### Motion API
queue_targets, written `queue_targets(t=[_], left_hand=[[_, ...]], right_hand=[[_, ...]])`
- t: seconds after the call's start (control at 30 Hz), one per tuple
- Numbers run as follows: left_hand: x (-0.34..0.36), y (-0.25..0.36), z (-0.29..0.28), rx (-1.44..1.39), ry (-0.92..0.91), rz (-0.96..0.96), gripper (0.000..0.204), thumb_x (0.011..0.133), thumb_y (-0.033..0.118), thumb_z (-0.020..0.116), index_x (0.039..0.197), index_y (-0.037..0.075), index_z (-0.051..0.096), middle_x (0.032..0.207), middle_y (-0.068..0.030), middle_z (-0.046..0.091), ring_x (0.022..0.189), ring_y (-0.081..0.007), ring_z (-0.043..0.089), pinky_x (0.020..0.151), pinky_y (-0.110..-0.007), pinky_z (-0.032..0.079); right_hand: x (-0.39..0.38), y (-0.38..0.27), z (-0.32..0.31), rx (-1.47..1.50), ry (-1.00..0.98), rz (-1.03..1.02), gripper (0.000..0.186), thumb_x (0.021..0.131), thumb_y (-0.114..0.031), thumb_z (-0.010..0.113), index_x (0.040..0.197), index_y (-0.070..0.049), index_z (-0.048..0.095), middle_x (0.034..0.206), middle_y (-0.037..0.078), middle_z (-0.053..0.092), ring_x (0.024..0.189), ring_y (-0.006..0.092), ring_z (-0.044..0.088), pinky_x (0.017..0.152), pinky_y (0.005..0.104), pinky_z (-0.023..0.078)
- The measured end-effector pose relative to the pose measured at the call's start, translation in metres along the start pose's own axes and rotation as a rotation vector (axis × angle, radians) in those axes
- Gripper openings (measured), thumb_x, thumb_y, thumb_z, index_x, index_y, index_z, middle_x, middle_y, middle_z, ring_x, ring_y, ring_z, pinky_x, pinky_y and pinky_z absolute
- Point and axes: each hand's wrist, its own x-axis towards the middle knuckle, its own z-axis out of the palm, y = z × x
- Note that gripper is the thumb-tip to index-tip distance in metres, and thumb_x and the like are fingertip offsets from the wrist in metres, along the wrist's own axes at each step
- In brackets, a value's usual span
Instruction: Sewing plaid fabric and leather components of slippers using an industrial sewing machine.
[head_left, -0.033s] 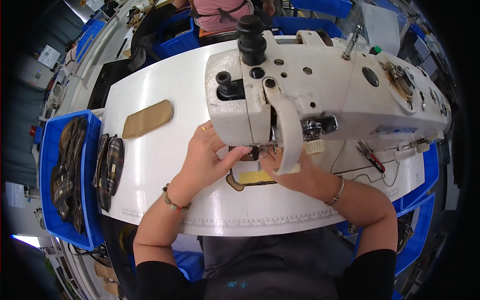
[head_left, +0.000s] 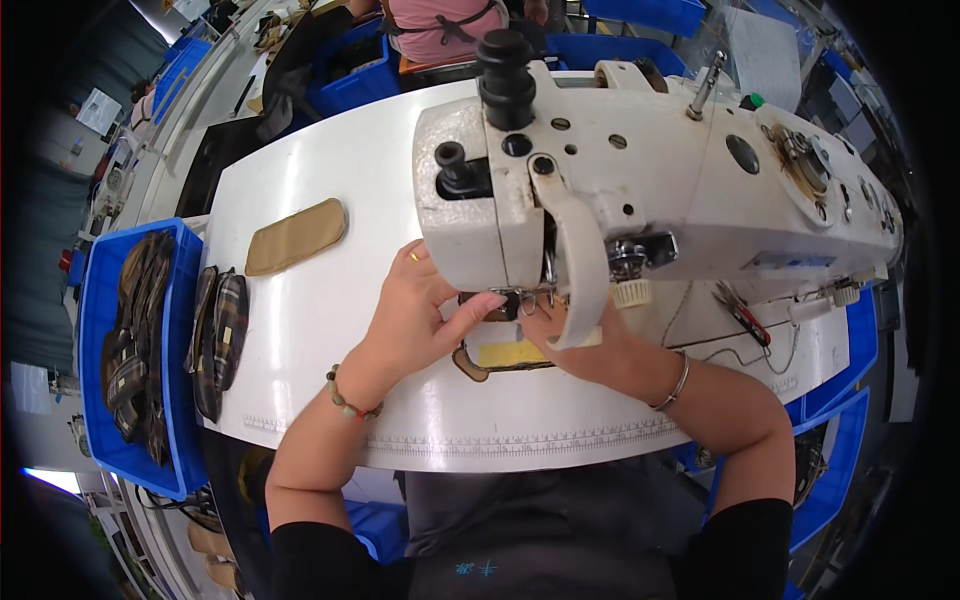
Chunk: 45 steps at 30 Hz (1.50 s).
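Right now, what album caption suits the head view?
Bare fingers at a white sewing machine, a yellow strip nearby.

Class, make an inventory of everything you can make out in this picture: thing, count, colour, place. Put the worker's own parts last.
Table: one, white, centre.
Sewing machine: one, white, right half of the table.
Tan-edged piece: one, tan and dark, near the sewing machine's left end.
Yellow strip: one, yellow, by the tan-edged piece.
Oval pad: one, tan, table's left.
Blue bins: several, blue, left, right and beyond the table.
Plaid pieces: at least two, dark, table's left edge; more, uncountable, in the left bin.
Snips: one, red and black, table's right.
Co-worker: one, pink top, beyond the table.
Left grip: one, bare, beside the machine's head.
Right grip: one, bare, partly hidden behind the machine.
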Motion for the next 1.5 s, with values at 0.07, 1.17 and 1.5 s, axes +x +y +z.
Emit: queue_targets(t=[0.07, 1.17, 1.5], left_hand=[[-0.001, -0.005, 0.002, -0.106, -0.071, -0.048, 0.016, 0.082, 0.024, 0.078, 0.09, 0.01, 0.077, 0.097, -0.0054, 0.073, 0.095, -0.0244, 0.063, 0.094, -0.039, 0.044], [0.007, -0.009, -0.004, 0.247, -0.272, 0.224, 0.025, 0.073, 0.014, 0.079, 0.097, 0.007, 0.075, 0.103, -0.0106, 0.069, 0.095, -0.0358, 0.062, 0.083, -0.041, 0.052], [0.003, -0.017, 0.007, 0.107, -0.193, 0.066, 0.032, 0.074, 0.008, 0.081, 0.105, 0.007, 0.073, 0.101, -0.0129, 0.07, 0.091, -0.034, 0.064, 0.083, -0.041, 0.052]], right_hand=[[0.001, -0.001, -0.002, 0.008, -0.028, 0.008, 0.017, 0.079, -0.007, 0.068, 0.096, -0.009, 0.068, 0.069, 0.007, 0.065, 0.058, 0.0243, 0.066, 0.05, 0.0356, 0.051], [-0.001, -0.002, -0.006, 0.266, -0.03, 0.173, 0.012, 0.082, -0.013, 0.069, 0.088, -0.004, 0.069, 0.072, 0.012, 0.068, 0.066, 0.0311, 0.068, 0.058, 0.0399, 0.055], [-0.007, -0.024, -0.028, -0.138, -0.317, 0.006, 0.022, 0.076, -0.009, 0.064, 0.096, -0.001, 0.069, 0.065, 0.01, 0.063, 0.056, 0.0251, 0.064, 0.05, 0.0362, 0.05]])
